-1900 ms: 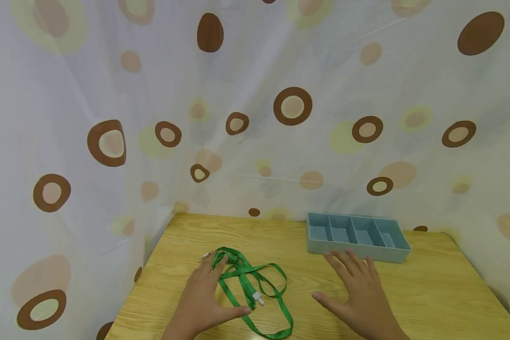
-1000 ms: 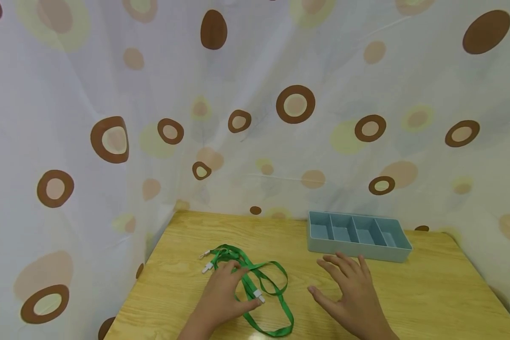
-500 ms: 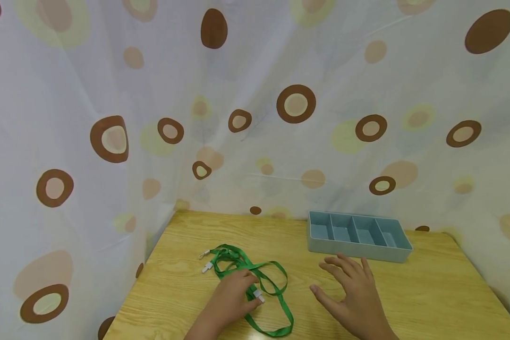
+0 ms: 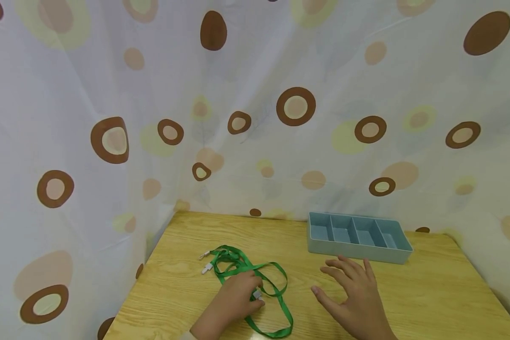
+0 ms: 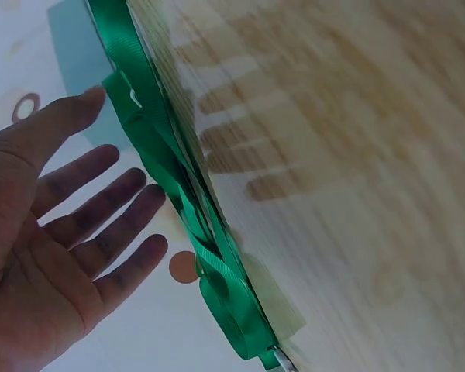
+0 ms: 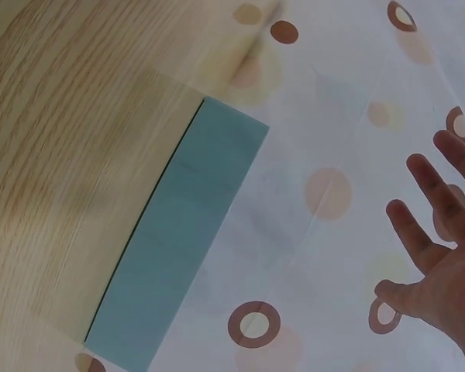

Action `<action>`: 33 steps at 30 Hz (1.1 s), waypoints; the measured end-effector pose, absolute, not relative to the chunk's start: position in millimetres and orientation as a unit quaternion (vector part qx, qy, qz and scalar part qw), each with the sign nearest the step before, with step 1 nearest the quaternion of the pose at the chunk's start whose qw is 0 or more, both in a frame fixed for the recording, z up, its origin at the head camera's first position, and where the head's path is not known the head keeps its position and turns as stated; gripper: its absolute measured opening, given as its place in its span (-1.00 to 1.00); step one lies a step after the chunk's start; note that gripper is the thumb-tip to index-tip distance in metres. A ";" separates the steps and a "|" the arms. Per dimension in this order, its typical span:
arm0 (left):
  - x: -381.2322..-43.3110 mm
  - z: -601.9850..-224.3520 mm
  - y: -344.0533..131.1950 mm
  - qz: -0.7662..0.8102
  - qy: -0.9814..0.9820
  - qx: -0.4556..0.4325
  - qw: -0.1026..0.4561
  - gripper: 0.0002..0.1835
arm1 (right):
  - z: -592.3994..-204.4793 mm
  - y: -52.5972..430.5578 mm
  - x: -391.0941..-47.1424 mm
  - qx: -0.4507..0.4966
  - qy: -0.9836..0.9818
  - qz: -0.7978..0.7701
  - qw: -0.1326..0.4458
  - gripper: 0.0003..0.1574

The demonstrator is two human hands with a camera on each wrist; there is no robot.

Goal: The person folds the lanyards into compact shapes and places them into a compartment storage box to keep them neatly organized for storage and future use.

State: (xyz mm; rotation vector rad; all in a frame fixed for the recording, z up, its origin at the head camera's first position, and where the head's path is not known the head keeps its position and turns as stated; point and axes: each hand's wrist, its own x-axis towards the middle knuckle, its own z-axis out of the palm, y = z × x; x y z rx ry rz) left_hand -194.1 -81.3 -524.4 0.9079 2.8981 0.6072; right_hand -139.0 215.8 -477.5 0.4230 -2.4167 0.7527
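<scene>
Green lanyards (image 4: 280, 302) lie in a loose tangle of loops on the table, with one pale clip (image 4: 258, 295) at the near end and two more at the far left end. My left hand (image 4: 234, 298) is over the near end, its thumb and fingertips right at that clip. In the left wrist view, the fingers of the left hand (image 5: 58, 232) are apart and gently bent, and the thumb tip overlaps the edge of the green ribbon (image 5: 159, 151). My right hand (image 4: 357, 300) hovers with spread fingers in front of the blue-grey divided box (image 4: 359, 249), holding nothing.
The box stands at the back right of the wooden table (image 4: 442, 293), its long side facing me, with several compartments. A white curtain (image 4: 255, 156) with brown and beige spots hangs behind the table and along both sides.
My left hand has moved right and toward me, from the far end of the lanyards to the near clip, uncovering the left clips. The right hand and box stay almost in place.
</scene>
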 end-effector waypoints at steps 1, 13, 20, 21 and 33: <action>-194.2 -523.7 -80.6 0.194 0.936 0.294 0.026 -0.65 | -477.6 216.5 -138.8 0.159 -0.903 0.282 0.283 -0.54; -193.6 -531.9 -78.5 0.182 0.934 0.306 0.040 -0.78 | -480.1 219.3 -136.1 0.160 -0.900 0.273 0.299 -0.57; -195.4 -529.6 -75.9 0.162 0.937 0.307 0.035 -0.83 | -479.9 219.9 -135.9 0.151 -0.901 0.275 0.301 -0.43; -195.7 -529.9 -75.8 0.160 0.938 0.307 0.034 -0.83 | -480.2 220.1 -135.8 0.150 -0.901 0.273 0.301 -0.43; -192.4 -530.0 -72.4 0.187 0.929 0.314 0.048 -0.82 | -482.8 220.6 -134.6 0.143 -0.903 0.270 0.302 -0.45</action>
